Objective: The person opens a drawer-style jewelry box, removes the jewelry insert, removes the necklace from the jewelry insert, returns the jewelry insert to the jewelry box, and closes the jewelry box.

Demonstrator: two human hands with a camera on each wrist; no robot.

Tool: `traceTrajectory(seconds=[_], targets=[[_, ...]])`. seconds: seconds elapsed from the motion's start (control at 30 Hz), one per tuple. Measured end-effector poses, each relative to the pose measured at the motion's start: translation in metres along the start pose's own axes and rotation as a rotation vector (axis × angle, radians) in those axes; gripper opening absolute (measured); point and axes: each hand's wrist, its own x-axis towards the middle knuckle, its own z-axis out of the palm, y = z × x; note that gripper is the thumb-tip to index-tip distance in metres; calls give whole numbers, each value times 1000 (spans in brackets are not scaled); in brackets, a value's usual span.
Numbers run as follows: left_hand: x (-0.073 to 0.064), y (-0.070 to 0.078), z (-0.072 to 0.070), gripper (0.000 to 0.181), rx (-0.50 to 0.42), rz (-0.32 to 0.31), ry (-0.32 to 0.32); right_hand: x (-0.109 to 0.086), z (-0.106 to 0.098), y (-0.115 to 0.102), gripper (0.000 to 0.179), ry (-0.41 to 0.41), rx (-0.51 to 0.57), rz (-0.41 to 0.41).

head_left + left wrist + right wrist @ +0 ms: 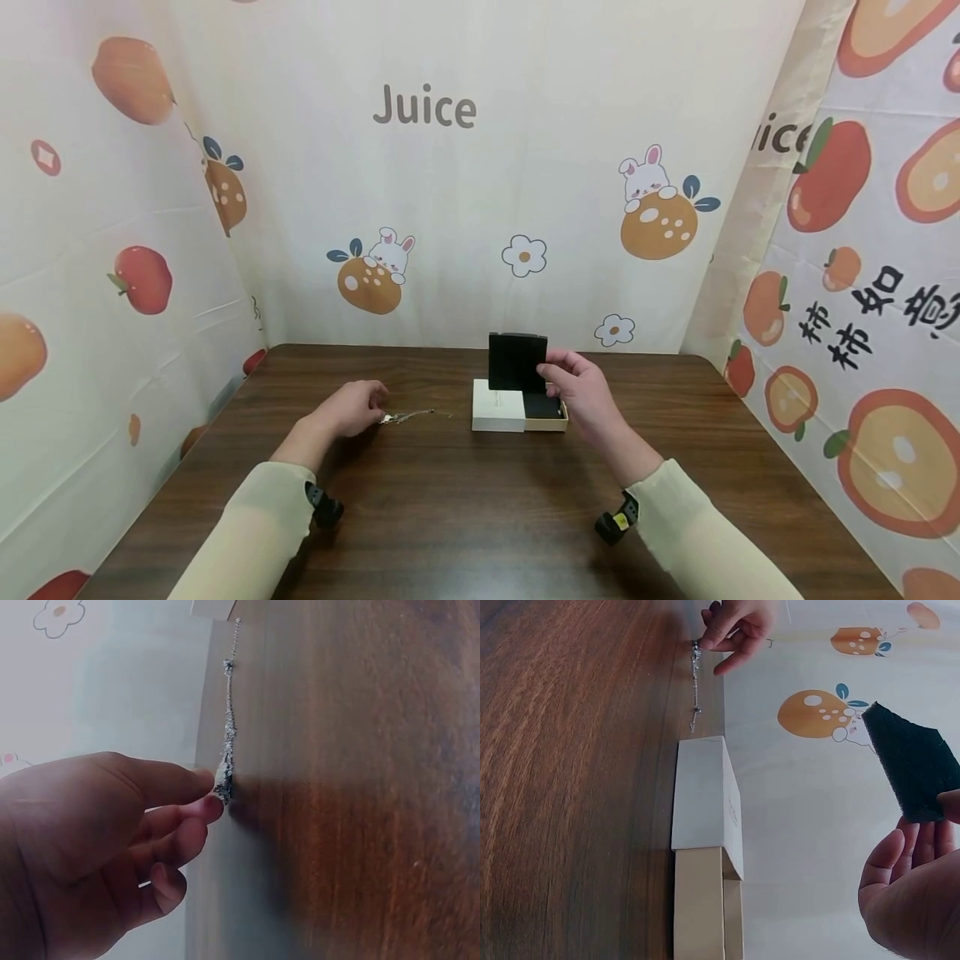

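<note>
My left hand (351,408) pinches one end of a thin silver jewelry chain (408,416) between thumb and index finger. The rest of the chain (230,727) stretches across the table toward the box. Whether it is a necklace or bracelet, I cannot tell. With thumb and fingers, my right hand (581,387) grips a flat black padded insert (516,362) by its right edge, raised above the box. The drawer-style box has a white sleeve (498,408) and a beige tray (697,904), slid partly out to the right. Something dark (542,405) lies inside the tray.
The dark brown wooden table (435,517) carries the box near its back half. A white curtain (465,183) printed with fruit and rabbits hangs behind it, and more printed cloth (885,333) closes off the sides. A black strapped device sits on each wrist.
</note>
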Motion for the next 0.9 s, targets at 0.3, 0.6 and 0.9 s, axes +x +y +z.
traceTrajectory(seconds=[0.3, 0.6, 0.9], targets=[[2, 4, -8, 43, -47, -12, 42, 0, -2, -1, 23, 0, 15, 4], [6, 27, -6, 44, -47, 88, 109, 1, -4, -3, 17, -11, 48, 16], [13, 56, 2, 52, -69, 163, 107, 2, -5, -4, 15, -1, 52, 27]])
